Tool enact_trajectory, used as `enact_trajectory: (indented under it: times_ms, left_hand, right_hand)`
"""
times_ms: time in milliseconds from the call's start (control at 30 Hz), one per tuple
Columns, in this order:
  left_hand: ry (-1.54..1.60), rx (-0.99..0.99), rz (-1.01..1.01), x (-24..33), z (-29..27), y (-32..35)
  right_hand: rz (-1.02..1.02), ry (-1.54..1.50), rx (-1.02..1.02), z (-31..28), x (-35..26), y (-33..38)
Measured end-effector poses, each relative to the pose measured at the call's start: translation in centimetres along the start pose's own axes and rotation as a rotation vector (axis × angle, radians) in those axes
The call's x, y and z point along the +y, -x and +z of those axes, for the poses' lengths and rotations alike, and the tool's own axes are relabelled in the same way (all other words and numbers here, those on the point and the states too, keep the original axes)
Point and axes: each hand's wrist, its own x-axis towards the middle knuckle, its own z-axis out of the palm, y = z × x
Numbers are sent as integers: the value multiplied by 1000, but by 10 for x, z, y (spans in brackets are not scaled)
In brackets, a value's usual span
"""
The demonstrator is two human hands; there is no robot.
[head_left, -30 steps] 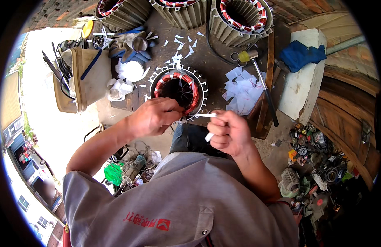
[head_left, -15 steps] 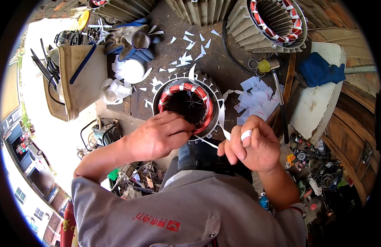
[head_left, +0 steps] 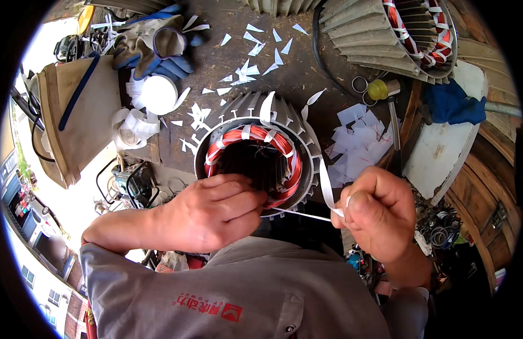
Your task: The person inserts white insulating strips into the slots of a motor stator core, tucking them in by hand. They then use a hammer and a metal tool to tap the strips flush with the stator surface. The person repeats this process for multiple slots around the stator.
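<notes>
A finned grey motor stator with red copper windings bound in white tape stands on the dark workbench in front of me. My left hand rests on its near rim, fingers curled against the winding. My right hand is closed on a white tape strip that runs from the stator's rim, pulled taut to the right. A thin white cord stretches between my two hands.
White paper scraps litter the bench. A white tape roll and blue gloves lie far left, a tan tool bag beyond them. A second stator stands far right, with scissors, a hammer and a blue cloth.
The view has drawn closer to the stator. My right hand has pulled the tape strip out to the right and down; my left hand stays on the stator's near rim.
</notes>
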Motion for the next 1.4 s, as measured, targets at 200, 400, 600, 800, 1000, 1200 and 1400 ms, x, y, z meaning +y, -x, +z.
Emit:
enact_trajectory:
  times_ms: [200,400,600,800,1000,1200,1400]
  left_hand:
    - [30,74,-68,7,3,2]
    - [-37,211,-234,41,8,-8]
    - [-88,775,-462,107,56,-6]
    - [-157,1170,-540,169,78,35]
    - [-203,1219,-668,195,100,55]
    - [-189,1101,-699,212,105,61]
    - [44,1204,-692,199,90,41]
  right_hand:
    - [-367,174,24,3,27,31]
    - [-385,722,-1,9,1,94]
    - [-325,938,-634,23,-26,131]
    - [-245,1088,-468,-10,-31,146]
    - [-272,1197,-327,-25,-23,150]
    - [-704,1341,-227,-16,-1,116]
    - [-280,637,-80,-6,4,72]
